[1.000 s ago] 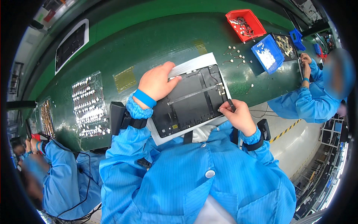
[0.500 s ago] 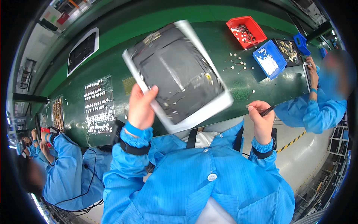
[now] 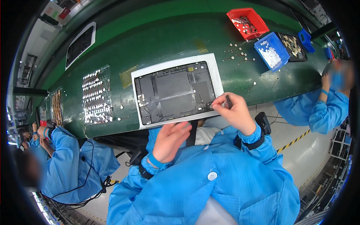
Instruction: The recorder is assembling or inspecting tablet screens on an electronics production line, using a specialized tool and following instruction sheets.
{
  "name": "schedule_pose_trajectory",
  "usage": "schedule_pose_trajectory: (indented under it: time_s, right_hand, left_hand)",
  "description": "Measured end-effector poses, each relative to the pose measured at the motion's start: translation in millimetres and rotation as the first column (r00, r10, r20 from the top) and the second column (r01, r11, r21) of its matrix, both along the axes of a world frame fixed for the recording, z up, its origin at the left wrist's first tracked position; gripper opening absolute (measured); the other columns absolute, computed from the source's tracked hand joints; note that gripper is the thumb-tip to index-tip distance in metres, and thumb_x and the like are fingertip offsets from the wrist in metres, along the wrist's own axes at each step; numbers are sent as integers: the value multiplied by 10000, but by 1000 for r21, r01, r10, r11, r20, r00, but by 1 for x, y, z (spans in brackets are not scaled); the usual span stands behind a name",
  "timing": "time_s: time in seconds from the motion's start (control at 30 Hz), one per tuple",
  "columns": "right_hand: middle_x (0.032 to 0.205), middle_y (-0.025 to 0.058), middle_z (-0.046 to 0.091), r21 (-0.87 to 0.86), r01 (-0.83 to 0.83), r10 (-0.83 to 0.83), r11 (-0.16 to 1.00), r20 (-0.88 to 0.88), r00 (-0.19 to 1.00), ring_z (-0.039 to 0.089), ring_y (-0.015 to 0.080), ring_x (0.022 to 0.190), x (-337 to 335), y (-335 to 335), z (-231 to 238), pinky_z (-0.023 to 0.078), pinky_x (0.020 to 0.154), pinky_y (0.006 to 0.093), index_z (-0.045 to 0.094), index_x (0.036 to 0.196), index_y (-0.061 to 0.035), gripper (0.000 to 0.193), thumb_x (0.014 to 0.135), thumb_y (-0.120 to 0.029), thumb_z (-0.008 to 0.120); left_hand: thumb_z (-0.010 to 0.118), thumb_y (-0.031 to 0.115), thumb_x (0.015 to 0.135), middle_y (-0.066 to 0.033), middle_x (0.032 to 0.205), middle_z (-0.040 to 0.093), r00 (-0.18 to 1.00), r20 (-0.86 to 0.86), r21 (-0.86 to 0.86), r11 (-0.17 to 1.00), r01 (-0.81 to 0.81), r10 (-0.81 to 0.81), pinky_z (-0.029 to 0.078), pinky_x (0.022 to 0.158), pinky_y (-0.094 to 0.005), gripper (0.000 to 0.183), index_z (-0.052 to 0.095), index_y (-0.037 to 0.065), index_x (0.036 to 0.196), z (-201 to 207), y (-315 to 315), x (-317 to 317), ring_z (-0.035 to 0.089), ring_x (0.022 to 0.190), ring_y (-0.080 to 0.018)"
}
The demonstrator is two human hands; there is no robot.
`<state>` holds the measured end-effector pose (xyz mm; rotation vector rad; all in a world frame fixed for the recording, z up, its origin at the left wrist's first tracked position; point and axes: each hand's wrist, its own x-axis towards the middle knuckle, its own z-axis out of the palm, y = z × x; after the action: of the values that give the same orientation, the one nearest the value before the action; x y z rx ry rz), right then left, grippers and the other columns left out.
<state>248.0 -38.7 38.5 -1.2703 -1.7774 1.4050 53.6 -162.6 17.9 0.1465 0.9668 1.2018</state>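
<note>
Turned and laid flat since half a second ago, our black tablet housing [image 3: 174,89] rests on white sheeting [image 3: 213,71]; our left hand [image 3: 171,141] hangs relaxed, empty; our right hand [image 3: 237,113] pinches a dark slim tool [image 3: 228,100] by the housing's near right corner, seemingly unfinished

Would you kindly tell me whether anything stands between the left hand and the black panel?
Only the white border around the black panel, along its near edge; nothing else visible blocks the left hand.
</note>
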Motion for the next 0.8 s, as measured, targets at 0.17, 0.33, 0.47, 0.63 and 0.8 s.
schedule_pose_trajectory:
  time_s: [0.17, 0.33, 0.47, 0.63, 0.8]
  right_hand:
    - [664, 84, 591, 191, -149, 107, 970, 216, 971, 534, 156, 553, -22, -3, -16, 406, 509, 258, 624, 761, -5, 88, 726, -85, 624]
    - [701, 161, 588, 120, -209, 149, 970, 382, 912, 561, 333, 659, -36, -7, -18, 435, 580, 407, 631, 756, -34, 138, 702, -160, 615]
    - [691, 162, 586, 124, -253, 172, 959, 454, 874, 563, 335, 664, -50, -6, -16, 436, 584, 423, 615, 730, -32, 135, 690, -161, 611]
    - [665, 172, 573, 31, -300, 212, 953, 639, 739, 563, 355, 677, -58, 3, -8, 441, 607, 448, 578, 699, -29, 152, 650, -172, 588]
    - [667, 170, 572, 15, -409, 294, 912, 673, 679, 562, 354, 666, -56, 8, -7, 443, 598, 446, 573, 688, -23, 196, 658, -215, 597]
  left_hand:
    - [461, -31, 829, -184, 1114, 534, 805, -292, 79, 826, 558, -516, 401, 917, -359, 372, 403, -18, 1196, 23, -1, -44, 521, 1055, -265]
    - [521, -30, 760, -112, 982, 599, 160, -983, 171, 741, 649, 87, 438, 782, -311, 232, 572, 0, 984, 41, 70, -70, 570, 916, -217]
    - [567, 45, 743, -137, 951, 587, -200, -878, 242, 763, 600, 436, 433, 783, -360, 231, 585, 25, 972, 10, 136, -83, 542, 891, -307]
    - [618, 123, 703, -115, 900, 555, -358, -842, 105, 774, 624, 403, 429, 752, -390, 259, 589, 36, 946, -5, 171, -70, 506, 873, -310]
    - [625, 121, 693, -114, 842, 530, -324, -840, 138, 749, 648, 435, 418, 713, -393, 206, 580, 44, 878, -11, 175, -66, 495, 817, -312]
